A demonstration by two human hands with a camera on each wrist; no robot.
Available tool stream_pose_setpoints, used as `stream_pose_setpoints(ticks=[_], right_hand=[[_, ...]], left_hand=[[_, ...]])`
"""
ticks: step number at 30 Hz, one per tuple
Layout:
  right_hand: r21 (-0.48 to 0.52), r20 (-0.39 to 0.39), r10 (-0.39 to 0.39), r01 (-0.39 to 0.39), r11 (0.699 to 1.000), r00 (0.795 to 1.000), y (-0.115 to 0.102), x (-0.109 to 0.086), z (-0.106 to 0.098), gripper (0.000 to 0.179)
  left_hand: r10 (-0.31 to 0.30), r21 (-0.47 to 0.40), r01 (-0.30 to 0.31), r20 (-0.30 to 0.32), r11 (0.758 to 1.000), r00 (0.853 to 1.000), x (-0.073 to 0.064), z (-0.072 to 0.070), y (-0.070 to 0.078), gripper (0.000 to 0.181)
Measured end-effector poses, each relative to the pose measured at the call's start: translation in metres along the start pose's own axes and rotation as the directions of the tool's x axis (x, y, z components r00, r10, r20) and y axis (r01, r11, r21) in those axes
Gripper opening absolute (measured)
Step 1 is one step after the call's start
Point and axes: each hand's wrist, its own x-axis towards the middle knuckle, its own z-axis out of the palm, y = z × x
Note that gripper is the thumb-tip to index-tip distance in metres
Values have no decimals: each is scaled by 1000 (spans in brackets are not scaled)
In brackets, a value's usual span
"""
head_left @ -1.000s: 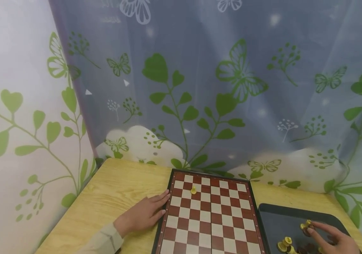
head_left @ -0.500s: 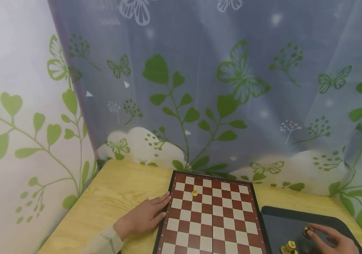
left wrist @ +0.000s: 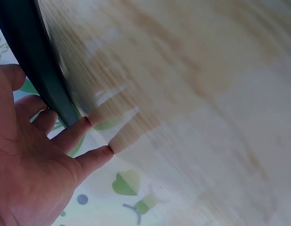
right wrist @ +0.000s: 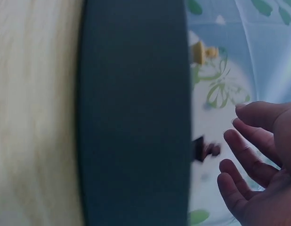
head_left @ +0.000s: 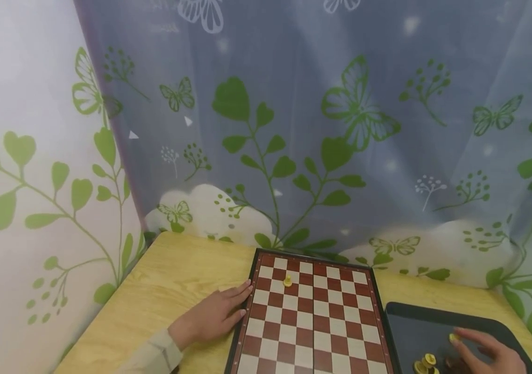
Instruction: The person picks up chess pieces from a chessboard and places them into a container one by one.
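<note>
A red-and-white chessboard (head_left: 296, 324) lies on the table with a lone yellow chess pawn (head_left: 287, 281) near its far left corner. My left hand (head_left: 214, 319) rests beside the board, straight fingers touching its dark left edge. In the head view, my right hand (head_left: 492, 353) is over the black tray (head_left: 410, 330). Its thumb and forefinger pinch a small yellow chess piece (head_left: 453, 338), whose kind is mostly covered. Below it in the tray are yellow pieces (head_left: 426, 362) and a dark piece (head_left: 452, 363). The right wrist view hides the pinched piece behind my fingers.
The tray stands against the board's right side; its wall (right wrist: 136, 113) fills the middle of the right wrist view. Wooden tabletop (head_left: 181, 270) runs along the left. A printed curtain (head_left: 294, 130) hangs right behind the table.
The dark piece that was at my right fingertips is gone from them; a small yellow piece shows there now. My left hand and the pawn on the board have stayed put.
</note>
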Motion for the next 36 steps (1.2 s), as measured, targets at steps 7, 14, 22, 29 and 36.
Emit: stream_pose_setpoints(ticks=[7, 14, 22, 29, 36], right_hand=[[17, 2, -228, 228, 973, 974, -41, -12, -4, 34], [106, -17, -422, 421, 901, 907, -97, -22, 15, 29], [299, 125, -620, 567, 768, 775, -141, -26, 37, 25], [396, 262, -653, 538, 744, 711, -164, -19, 58, 24], [409, 311, -663, 534, 740, 681, -193, -7, 78, 24]], left_hand=[[3, -2, -3, 2, 1000, 1000, 0, -2, -1, 56], [2, -19, -2, 4, 1000, 1000, -2, -2, -3, 57], [1, -11, -1, 4, 1000, 1000, 0, -2, 1, 56], [12, -21, -12, 15, 1000, 1000, -2, -1, 2, 56], [17, -23, -17, -3, 1000, 1000, 0, 0, -1, 57]])
